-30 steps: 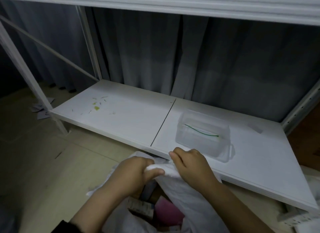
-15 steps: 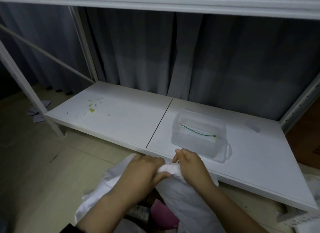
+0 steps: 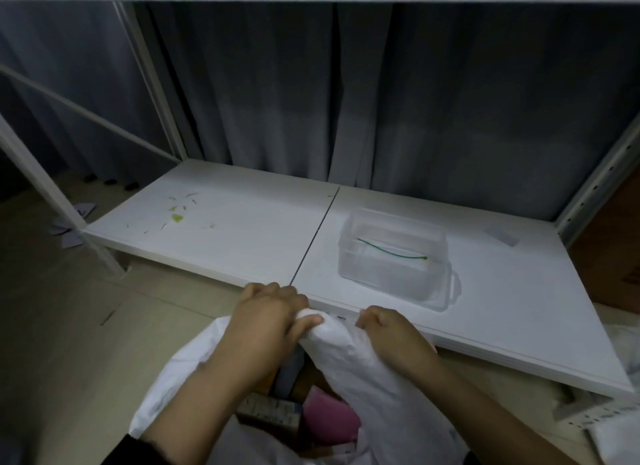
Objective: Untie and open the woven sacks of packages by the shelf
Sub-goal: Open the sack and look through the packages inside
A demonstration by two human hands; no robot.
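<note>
By the shelf (image 3: 221, 236), hands (image 3: 332, 329) grip crinkled woven sack (image 3: 349, 357).

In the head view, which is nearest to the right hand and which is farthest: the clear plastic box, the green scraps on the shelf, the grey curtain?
From the right hand:
1. Clear plastic box, on the shelf just beyond it.
2. Green scraps, far left on the shelf.
3. Grey curtain, behind the shelf.
</note>
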